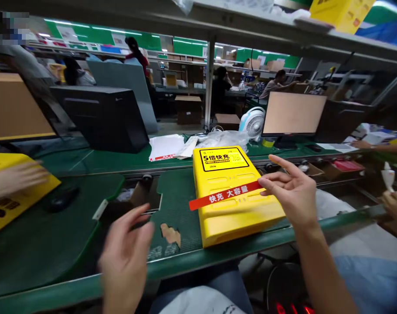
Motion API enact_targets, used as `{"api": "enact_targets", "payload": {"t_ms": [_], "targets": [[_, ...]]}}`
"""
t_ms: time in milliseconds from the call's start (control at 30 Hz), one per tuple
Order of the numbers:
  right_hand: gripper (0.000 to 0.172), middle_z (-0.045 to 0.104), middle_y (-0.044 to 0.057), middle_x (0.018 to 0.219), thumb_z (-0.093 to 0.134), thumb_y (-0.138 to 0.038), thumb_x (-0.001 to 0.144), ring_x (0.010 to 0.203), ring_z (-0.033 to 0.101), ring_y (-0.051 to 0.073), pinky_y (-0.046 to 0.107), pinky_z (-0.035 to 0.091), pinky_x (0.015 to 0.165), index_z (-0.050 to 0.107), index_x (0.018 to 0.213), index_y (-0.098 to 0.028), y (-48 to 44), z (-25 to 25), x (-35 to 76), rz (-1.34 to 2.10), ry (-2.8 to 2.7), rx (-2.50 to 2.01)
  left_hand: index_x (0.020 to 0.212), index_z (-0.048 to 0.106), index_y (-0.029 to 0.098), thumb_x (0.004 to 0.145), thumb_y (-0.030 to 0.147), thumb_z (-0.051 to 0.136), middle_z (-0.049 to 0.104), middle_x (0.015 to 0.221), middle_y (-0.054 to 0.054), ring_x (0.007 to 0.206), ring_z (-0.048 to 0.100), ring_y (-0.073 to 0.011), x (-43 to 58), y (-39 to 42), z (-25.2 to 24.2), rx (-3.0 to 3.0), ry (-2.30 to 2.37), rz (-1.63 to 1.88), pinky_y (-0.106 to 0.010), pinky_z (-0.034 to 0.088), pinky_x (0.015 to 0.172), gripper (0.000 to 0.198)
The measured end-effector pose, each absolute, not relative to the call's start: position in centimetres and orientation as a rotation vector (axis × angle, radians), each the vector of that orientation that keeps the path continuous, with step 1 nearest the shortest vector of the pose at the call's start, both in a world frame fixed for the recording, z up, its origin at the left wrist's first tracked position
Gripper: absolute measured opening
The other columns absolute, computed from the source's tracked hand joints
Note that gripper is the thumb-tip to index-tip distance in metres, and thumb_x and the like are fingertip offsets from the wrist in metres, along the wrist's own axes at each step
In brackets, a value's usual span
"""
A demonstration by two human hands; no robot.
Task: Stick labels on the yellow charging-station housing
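Observation:
A yellow plastic case (237, 222) with a black-framed label (225, 158) on its top end lies at the front edge of the green bench. Across it runs a red sticker strip (226, 196) with white lettering, its left end sticking out past the case's side. My right hand (293, 189) pinches the strip's right end between thumb and finger, the other fingers raised. Smeared by motion, my left hand (128, 248) hovers left of the case with thumb and fingers apart and nothing between them.
Papers (167, 146) and clear plastic bags (222, 138) lie behind the case. Farther back stand a fan (252, 123), a monitor (294, 112) and a black computer tower (102, 117). At left, a co-worker's hand (18, 179) rests on another yellow case (8, 209); another person's hand (396, 203) is at right.

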State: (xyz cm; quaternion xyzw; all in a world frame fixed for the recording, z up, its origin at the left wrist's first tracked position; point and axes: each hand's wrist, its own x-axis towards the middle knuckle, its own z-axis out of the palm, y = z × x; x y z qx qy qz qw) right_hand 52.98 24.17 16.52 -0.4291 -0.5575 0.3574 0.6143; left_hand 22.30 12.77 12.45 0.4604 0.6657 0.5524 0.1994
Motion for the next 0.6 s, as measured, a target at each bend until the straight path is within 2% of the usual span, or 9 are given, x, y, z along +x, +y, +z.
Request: {"api": "enact_targets", "payload": {"t_ms": [67,133,233,367,600], "targets": [[0.071,0.074,0.005,0.082,0.087,-0.032,0.073,0.071,0.073,0.019,0.028,0.067,0.060,0.060,0.137,-0.016,25.0,16.4,53.4,0.833,-1.305,-0.987,0.127,0.061,0.026,0.085,0.061,0.064,0.067,0.121,-0.006,0.101,0.065,-0.0223,25.1,15.8,13.2,1.198,1.637,1.385,-0.031,0.055,0.080,0.054],[0.070,0.074,0.005,0.083,0.086,-0.032,0.074,0.072,0.073,0.020,0.029,0.067,0.060,0.060,0.137,-0.018,25.8,16.2,53.7,0.842,-1.310,-0.984,0.112,0.068,0.020,0.080,0.058,0.072,0.071,0.105,-0.007,0.089,0.066,-0.0197,26.9,18.5,13.8,1.154,1.474,1.255,-0.026,0.055,0.073,0.050],[0.067,0.074,0.004,0.083,0.087,-0.031,0.073,0.072,0.073,0.019,0.027,0.066,0.060,0.062,0.134,-0.018,27.3,15.9,54.3,0.882,-1.266,-0.996,0.093,0.073,0.018,0.076,0.049,0.079,0.072,0.094,-0.005,0.087,0.066,-0.0175,28.0,20.8,14.2,1.152,1.483,1.311,-0.021,0.055,0.075,0.035],[0.061,0.075,0.005,0.083,0.089,-0.033,0.069,0.072,0.073,0.018,0.024,0.065,0.061,0.067,0.124,-0.016,30.2,15.4,55.0,0.972,-1.162,-1.075,0.097,0.075,0.020,0.075,0.042,0.081,0.074,0.099,-0.004,0.094,0.068,-0.0182,28.7,22.8,14.7,1.134,1.513,1.347,-0.020,0.056,0.078,0.031],[0.074,0.076,0.006,0.084,0.095,-0.030,0.054,0.073,0.071,0.018,0.024,0.057,0.064,0.070,0.122,-0.016,35.5,13.3,55.2,1.035,-1.282,-1.247,0.095,0.076,0.016,0.073,0.038,0.080,0.074,0.092,-0.006,0.081,0.067,-0.0166,29.0,28.3,14.0,1.231,1.760,1.285,-0.023,0.055,0.071,0.031]]}}
